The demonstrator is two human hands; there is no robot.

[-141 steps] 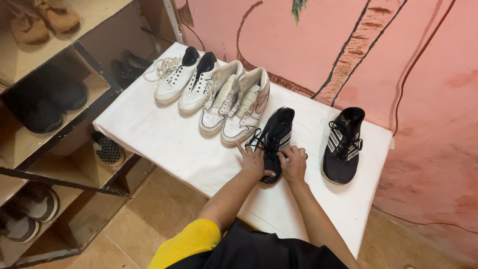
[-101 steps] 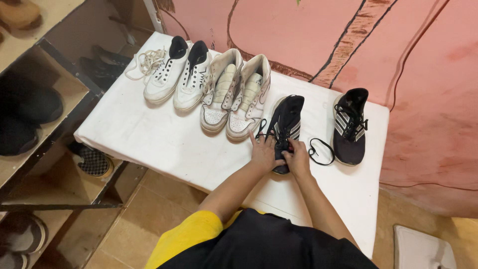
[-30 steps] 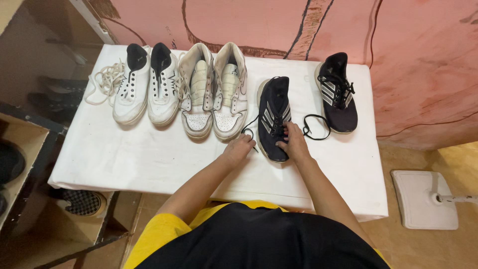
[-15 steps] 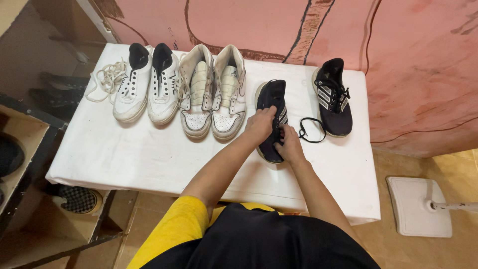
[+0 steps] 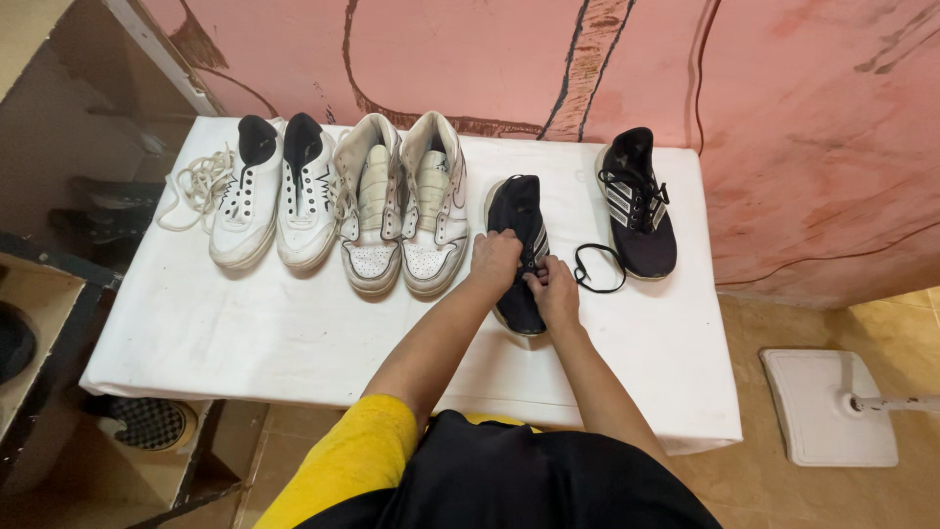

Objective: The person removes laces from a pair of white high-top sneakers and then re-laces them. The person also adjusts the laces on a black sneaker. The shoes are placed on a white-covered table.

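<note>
A black sneaker with white stripes lies on a white-covered table, toe towards me. My left hand rests on its lace area with fingers pinched. My right hand pinches at the laces beside it, near the toe. A loose black lace loops on the cloth to the right. Its matching black sneaker stands further right, apart from my hands.
A pair of white high-top sneakers and a pair of white low sneakers with a pile of white laces sit at left. A pink wall is behind. Shoe shelves stand left; a white flat base lies on the floor right.
My view has shifted closer and more square to the table. Both hands stay on the black sneaker, working slightly along its laces; the sneaker has barely moved.
</note>
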